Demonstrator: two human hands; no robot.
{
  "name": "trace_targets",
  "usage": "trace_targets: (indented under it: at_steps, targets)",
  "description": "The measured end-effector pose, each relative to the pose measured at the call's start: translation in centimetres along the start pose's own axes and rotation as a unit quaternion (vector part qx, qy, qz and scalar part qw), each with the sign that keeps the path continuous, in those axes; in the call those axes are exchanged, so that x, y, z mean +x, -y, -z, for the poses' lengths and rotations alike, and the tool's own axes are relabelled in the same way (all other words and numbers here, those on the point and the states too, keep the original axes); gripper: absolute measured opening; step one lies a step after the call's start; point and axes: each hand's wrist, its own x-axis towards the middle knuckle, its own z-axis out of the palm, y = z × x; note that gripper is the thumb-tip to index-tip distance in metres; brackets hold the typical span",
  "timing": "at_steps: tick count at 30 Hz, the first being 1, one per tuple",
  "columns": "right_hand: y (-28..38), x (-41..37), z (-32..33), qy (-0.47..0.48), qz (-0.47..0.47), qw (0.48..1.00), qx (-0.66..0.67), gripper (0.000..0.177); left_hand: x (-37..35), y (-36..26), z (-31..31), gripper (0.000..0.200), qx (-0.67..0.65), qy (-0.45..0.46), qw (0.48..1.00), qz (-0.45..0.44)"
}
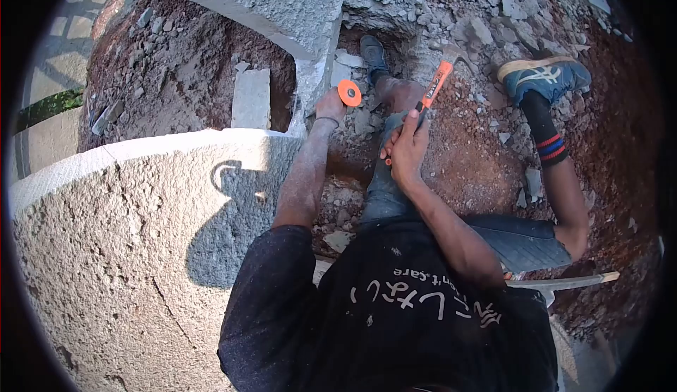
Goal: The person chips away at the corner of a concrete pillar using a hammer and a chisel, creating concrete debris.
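My left hand (pixel 329 106) is closed around a chisel, close to the broken edge of the concrete wall (pixel 310 85). The chisel's round orange hand guard (pixel 349 93) faces up at me with a dark striking end in its middle; its blade is hidden. My right hand (pixel 409 148) grips a claw hammer (pixel 438 81) by its dark handle. The hammer's orange shaft tilts up and right, its metal head raised over the rubble, apart from the chisel.
A curved rough concrete wall (pixel 127 251) fills the left side, with my shadow on it. Broken concrete chunks (pixel 479 32) and reddish soil surround my feet. A flat slab (pixel 251 99) lies beyond the wall. A long pale strip (pixel 578 281) lies at right.
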Motion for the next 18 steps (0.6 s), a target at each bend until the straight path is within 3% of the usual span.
trace_targets:
  at_steps: [1,3,4,6,10,11,13,14,15,16,18]
  targets:
    - [-2.2,-0.4,-0.6,-0.011,-0.021,0.999,-0.044,0.039,0.0,-0.2,0.2,0.030,-0.001,0.000,1.000,-0.003]
    - [-5.4,-0.1,-0.2,0.093,-0.041,0.929,-0.356,0.039,0.1,-0.5,0.7,0.031,0.018,0.015,1.000,-0.003]
    - [-5.8,-0.4,0.1,0.089,-0.046,0.928,-0.358,0.039,-0.4,-0.6,0.5,0.031,0.017,0.021,1.000,-0.003]
    - [-4.9,-0.1,-0.3,0.080,-0.155,0.957,-0.230,0.039,0.2,-0.9,0.7,0.026,0.000,0.010,1.000,0.001]
    - [1.6,2.2,0.0,-0.037,0.057,0.997,-0.023,0.038,0.3,-0.2,1.1,0.027,0.007,0.025,1.000,0.014]
    - [2.1,3.0,-0.3,-0.036,0.056,0.998,-0.023,0.038,0.6,-0.1,1.1,0.027,0.008,0.020,1.000,0.015]
    - [2.5,4.1,-0.8,-0.081,0.148,0.974,0.151,0.040,0.4,-0.3,1.5,0.027,0.011,0.015,1.000,0.016]
    - [0.2,3.3,-0.4,-0.081,0.147,0.974,0.153,0.040,0.1,-0.4,1.8,0.027,0.010,0.015,1.000,0.010]
    - [-4.5,2.3,0.2,-0.045,0.111,0.988,-0.102,0.040,0.4,-0.8,2.1,0.026,0.008,0.012,1.000,0.002]
    - [-5.9,1.8,0.5,0.007,0.044,0.978,-0.206,0.040,1.0,-0.8,2.1,0.026,0.009,0.012,1.000,-0.001]
    - [-8.5,0.7,1.2,0.150,-0.050,0.890,-0.427,0.042,0.9,-0.7,1.1,0.025,0.027,0.053,0.998,0.025]
